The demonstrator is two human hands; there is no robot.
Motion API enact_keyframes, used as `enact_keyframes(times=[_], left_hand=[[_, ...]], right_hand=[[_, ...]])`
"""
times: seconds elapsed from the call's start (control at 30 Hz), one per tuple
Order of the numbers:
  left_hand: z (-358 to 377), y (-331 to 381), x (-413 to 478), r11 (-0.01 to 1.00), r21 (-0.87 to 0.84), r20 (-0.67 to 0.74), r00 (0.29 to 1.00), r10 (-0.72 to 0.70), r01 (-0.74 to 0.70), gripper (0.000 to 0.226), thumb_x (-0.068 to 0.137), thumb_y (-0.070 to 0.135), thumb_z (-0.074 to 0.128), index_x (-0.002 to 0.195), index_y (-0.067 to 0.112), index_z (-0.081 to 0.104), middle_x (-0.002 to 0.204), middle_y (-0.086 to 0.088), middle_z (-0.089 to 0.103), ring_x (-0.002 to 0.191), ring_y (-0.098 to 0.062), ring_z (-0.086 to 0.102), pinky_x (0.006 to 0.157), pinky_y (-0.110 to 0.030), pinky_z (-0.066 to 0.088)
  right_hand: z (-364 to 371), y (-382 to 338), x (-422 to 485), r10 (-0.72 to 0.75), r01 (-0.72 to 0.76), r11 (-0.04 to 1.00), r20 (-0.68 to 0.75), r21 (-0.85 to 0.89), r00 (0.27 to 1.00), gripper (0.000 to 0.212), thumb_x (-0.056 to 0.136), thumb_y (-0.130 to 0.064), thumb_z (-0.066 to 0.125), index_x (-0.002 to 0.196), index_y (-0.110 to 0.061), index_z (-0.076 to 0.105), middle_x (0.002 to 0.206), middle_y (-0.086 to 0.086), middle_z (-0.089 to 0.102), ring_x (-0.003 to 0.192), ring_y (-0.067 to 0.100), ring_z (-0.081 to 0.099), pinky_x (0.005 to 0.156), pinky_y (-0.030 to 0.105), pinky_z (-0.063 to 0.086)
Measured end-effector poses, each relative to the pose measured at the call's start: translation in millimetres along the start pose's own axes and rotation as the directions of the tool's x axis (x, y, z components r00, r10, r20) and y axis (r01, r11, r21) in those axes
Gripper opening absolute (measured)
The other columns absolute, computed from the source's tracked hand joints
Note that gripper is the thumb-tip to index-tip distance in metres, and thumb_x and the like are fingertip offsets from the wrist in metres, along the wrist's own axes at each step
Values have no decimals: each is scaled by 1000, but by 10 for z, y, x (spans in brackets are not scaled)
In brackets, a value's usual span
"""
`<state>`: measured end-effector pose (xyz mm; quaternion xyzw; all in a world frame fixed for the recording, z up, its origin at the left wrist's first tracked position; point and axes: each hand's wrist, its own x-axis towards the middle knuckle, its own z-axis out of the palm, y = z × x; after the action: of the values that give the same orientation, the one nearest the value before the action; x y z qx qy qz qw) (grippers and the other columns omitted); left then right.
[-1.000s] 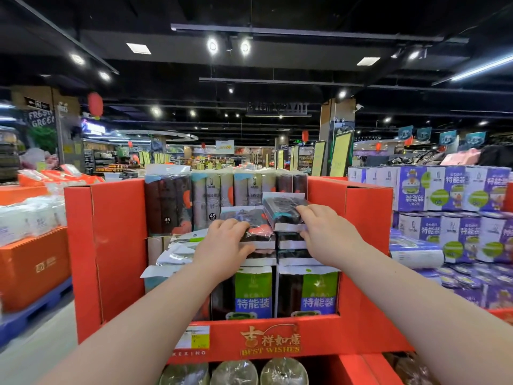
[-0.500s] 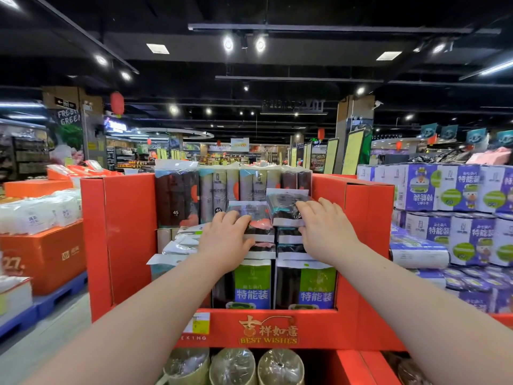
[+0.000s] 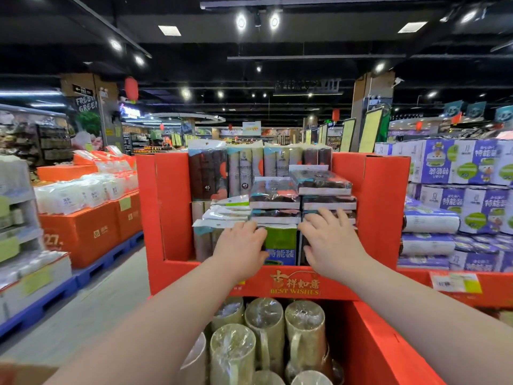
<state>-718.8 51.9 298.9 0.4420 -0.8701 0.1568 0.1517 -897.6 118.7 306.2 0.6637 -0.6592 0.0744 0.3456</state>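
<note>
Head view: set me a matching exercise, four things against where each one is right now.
Things:
1 left hand
2 right hand
3 rolls
4 purple packs

Places:
A just right of the green label
B beside the red stand, on its right
C just left of the green label
D in the lower bin

Pairs: 1-C, 2-A, 3-D, 4-B.
</note>
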Motion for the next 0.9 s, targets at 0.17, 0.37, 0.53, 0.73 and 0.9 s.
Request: enact_keyframes(times=[0.17, 0.37, 0.53, 0.73, 0.9], left_hand=[[17, -128, -638, 999, 32, 93, 996, 3, -6, 44, 92, 44, 49, 127, 18, 45, 128, -5, 47, 121, -28, 43, 94, -40, 39], [-48, -454, -1448, 997, 41, 158, 985, -73, 67, 48, 92, 44, 48, 131, 18, 43, 131, -7, 45, 122, -29, 42, 97, -40, 38], [-59, -724, -2110, 991, -3, 182, 974, -133, 135, 40, 90, 41, 48, 124, 19, 48, 125, -6, 48, 118, -29, 44, 97, -40, 39], [-51, -940, -2910, 977, -18, 251, 947, -200, 211, 44, 91, 42, 49, 127, 17, 46, 129, -7, 47, 122, -29, 42, 98, -41, 39], [-99, -1128, -3555, 961, 25, 274, 923, -271, 275, 47, 93, 44, 47, 132, 18, 45, 131, -6, 48, 123, -28, 44, 97, -39, 38]], right_hand=[[-112, -577, -302, -46, 28, 995, 191, 96, 981, 45, 91, -31, 48, 134, -19, 46, 137, 5, 46, 137, 29, 31, 113, 51, 17], [-429, -1295, -583, -147, 106, 982, 271, 159, 951, 47, 91, -33, 45, 136, -20, 42, 141, 3, 43, 136, 27, 31, 114, 50, 16], [-704, -1868, -845, -208, 151, 964, 267, 219, 941, 46, 91, -30, 45, 135, -21, 43, 139, 1, 44, 134, 25, 32, 114, 50, 14], [-1007, -2479, -1177, -279, 202, 943, 299, 264, 913, 49, 92, -30, 43, 140, -19, 39, 143, 3, 41, 136, 24, 30, 114, 48, 15], [-1123, -2970, -1360, -363, 284, 909, 245, 304, 899, 44, 91, -31, 44, 134, -20, 45, 137, 3, 46, 133, 27, 32, 110, 46, 19]])
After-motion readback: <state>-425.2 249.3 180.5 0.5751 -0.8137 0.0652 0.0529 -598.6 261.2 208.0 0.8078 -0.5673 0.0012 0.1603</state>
